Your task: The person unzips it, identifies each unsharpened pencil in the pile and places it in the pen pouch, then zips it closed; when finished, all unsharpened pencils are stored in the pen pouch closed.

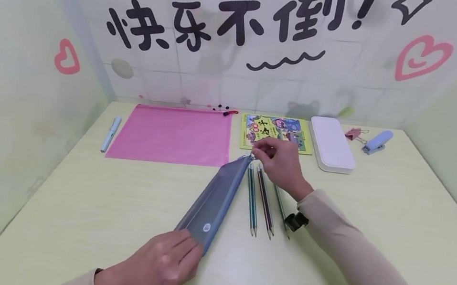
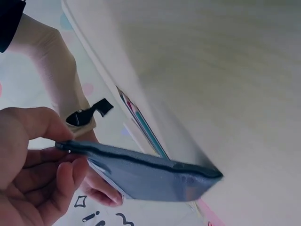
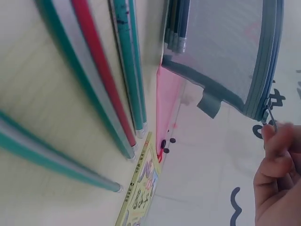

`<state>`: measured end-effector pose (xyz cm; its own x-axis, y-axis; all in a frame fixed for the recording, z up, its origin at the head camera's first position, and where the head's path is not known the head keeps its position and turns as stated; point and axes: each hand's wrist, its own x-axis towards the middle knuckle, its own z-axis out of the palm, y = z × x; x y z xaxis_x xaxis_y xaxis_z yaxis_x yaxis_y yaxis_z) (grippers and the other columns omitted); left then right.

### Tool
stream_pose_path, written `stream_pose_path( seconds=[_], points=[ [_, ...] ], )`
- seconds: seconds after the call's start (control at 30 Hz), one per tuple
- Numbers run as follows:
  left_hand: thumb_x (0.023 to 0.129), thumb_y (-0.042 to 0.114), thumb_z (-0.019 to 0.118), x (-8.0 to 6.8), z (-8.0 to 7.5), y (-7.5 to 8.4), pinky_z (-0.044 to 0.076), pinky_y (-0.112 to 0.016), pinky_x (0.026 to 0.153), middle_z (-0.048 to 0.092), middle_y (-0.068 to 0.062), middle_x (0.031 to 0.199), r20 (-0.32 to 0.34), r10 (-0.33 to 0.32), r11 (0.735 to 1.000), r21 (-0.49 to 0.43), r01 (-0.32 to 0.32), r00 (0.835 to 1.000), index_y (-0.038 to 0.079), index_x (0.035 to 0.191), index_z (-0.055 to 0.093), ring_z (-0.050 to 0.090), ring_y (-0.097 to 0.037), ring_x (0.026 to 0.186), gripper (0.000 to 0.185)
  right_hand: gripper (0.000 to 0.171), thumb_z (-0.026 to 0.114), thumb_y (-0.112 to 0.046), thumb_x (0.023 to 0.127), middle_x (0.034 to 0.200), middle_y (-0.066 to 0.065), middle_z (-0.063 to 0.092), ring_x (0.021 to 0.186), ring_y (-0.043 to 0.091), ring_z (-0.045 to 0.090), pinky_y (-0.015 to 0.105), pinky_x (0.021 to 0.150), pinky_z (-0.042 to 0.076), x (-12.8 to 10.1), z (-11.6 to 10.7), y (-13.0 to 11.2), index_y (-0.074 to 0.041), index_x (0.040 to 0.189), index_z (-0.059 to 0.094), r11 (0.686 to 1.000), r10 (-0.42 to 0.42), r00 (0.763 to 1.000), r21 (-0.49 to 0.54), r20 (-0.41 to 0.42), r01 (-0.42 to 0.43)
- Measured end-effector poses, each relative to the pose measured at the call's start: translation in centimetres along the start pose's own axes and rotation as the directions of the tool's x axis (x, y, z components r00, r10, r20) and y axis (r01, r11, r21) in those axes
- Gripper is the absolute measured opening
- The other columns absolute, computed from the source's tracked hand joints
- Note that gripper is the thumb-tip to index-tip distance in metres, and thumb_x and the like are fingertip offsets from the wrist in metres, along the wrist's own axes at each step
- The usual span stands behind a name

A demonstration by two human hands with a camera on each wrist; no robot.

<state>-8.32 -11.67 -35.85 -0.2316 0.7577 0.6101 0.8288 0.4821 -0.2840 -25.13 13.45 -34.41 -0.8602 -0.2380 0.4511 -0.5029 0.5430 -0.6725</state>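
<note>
A blue-grey see-through zip pouch [image 1: 220,204] is held up on edge above the table, its zipped side uppermost. My left hand [image 1: 156,265] grips its near corner between thumb and fingers. At the far corner, my right hand [image 1: 281,165] pinches the small metal zipper pull [image 3: 272,117], best seen in the right wrist view. The zip looks closed along its length. Pencils [image 3: 176,28] show inside the pouch through the mesh. Several more pencils [image 1: 252,203] lie on the table to its right, tips toward me, partly under my right wrist.
Behind lie a pink zip bag [image 1: 181,136], a yellow illustrated booklet [image 1: 246,135] and a white case [image 1: 332,144]. A pink binder clip [image 1: 354,133] and a blue nail clipper [image 1: 378,142] sit far right. A light-blue pen [image 1: 111,134] rests far left. Printed sheets wall the table [image 1: 90,240].
</note>
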Motion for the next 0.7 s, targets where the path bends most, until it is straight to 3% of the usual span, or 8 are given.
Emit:
stream_pose_path(
  seconds=[0.13, 0.2, 0.27, 0.33, 0.47, 0.6, 0.7],
  points=[
    [0.094, 0.004, 0.038, -0.7, -0.4, -0.5, 0.049, -0.020, 0.057, 0.059, 0.000, 0.065, 0.043, 0.016, 0.999, 0.029, -0.017, 0.999, 0.004, 0.076, 0.060, 0.050, -0.009, 0.062, 0.029, 0.007, 0.069, -0.006, 0.092, 0.079, 0.017, 0.074, 0.057, 0.030, 0.065, 0.022, 0.051, 0.048, -0.3, -0.5, 0.4, -0.002, 0.094, 0.075, 0.995, 0.069, 0.995, 0.064, 0.073, -0.073],
    [0.089, 0.003, 0.040, -1.3, -0.7, -0.9, 0.051, -0.023, 0.055, 0.063, 0.000, 0.066, 0.095, -0.032, 0.999, 0.041, 0.028, 0.995, 0.006, 0.075, 0.062, 0.055, -0.010, 0.062, 0.026, 0.007, 0.070, -0.007, 0.092, 0.081, 0.019, 0.073, 0.058, 0.033, 0.066, 0.023, 0.050, 0.047, -0.6, -0.7, 0.4, -0.003, 0.094, 0.074, 0.987, 0.107, 0.981, 0.104, 0.161, -0.124],
    [0.082, 0.005, 0.051, -2.0, -1.4, -1.6, 0.052, -0.025, 0.053, 0.067, -0.002, 0.069, 0.179, -0.113, 0.992, 0.080, 0.100, 0.977, 0.007, 0.077, 0.065, 0.060, -0.012, 0.062, 0.016, 0.006, 0.070, -0.008, 0.091, 0.082, 0.020, 0.073, 0.058, 0.032, 0.065, 0.024, 0.049, 0.047, -1.1, -0.9, 0.3, -0.004, 0.094, 0.073, 0.979, 0.127, 0.957, 0.124, 0.261, -0.163],
    [0.073, 0.007, 0.062, -2.9, -1.9, -2.6, 0.049, -0.026, 0.049, 0.068, -0.002, 0.070, 0.263, -0.207, 0.974, 0.151, 0.171, 0.942, 0.009, 0.077, 0.066, 0.061, -0.014, 0.060, 0.006, 0.005, 0.071, -0.007, 0.091, 0.084, 0.020, 0.073, 0.057, 0.030, 0.066, 0.026, 0.050, 0.051, -1.9, -1.0, 0.0, -0.004, 0.093, 0.073, 0.975, 0.132, 0.924, 0.122, 0.360, -0.187],
    [0.061, 0.007, 0.078, -4.8, -2.4, -5.1, 0.039, -0.023, 0.040, 0.063, -0.001, 0.070, 0.387, -0.355, 0.924, 0.281, 0.258, 0.851, 0.012, 0.080, 0.067, 0.051, -0.012, 0.054, 0.023, 0.004, 0.072, -0.006, 0.089, 0.081, 0.018, 0.073, 0.055, 0.028, 0.066, 0.035, 0.054, 0.056, -3.4, -1.1, -0.9, -0.003, 0.092, 0.071, 0.976, 0.116, 0.855, 0.102, 0.506, -0.193],
    [0.061, 0.003, 0.081, -6.3, -1.9, -7.4, 0.034, -0.024, 0.037, 0.058, -0.001, 0.066, 0.411, -0.440, 0.891, 0.311, 0.330, 0.798, 0.014, 0.084, 0.066, 0.046, -0.013, 0.052, 0.029, 0.003, 0.072, -0.005, 0.088, 0.076, 0.013, 0.072, 0.054, 0.028, 0.066, 0.034, 0.055, 0.057, -4.4, -0.5, -1.9, -0.004, 0.087, 0.070, 0.984, 0.087, 0.802, 0.075, 0.591, -0.162],
    [0.064, 0.002, 0.081, -7.0, -1.5, -8.3, 0.033, -0.026, 0.037, 0.056, -0.001, 0.064, 0.437, -0.479, 0.873, 0.324, 0.364, 0.761, 0.014, 0.085, 0.065, 0.047, -0.015, 0.053, 0.029, 0.006, 0.072, -0.003, 0.087, 0.073, 0.009, 0.072, 0.052, 0.019, 0.065, 0.025, 0.056, 0.055, -5.1, 0.2, -2.3, -0.008, 0.084, 0.070, 0.994, 0.061, 0.784, 0.036, 0.618, -0.105]
  ],
)
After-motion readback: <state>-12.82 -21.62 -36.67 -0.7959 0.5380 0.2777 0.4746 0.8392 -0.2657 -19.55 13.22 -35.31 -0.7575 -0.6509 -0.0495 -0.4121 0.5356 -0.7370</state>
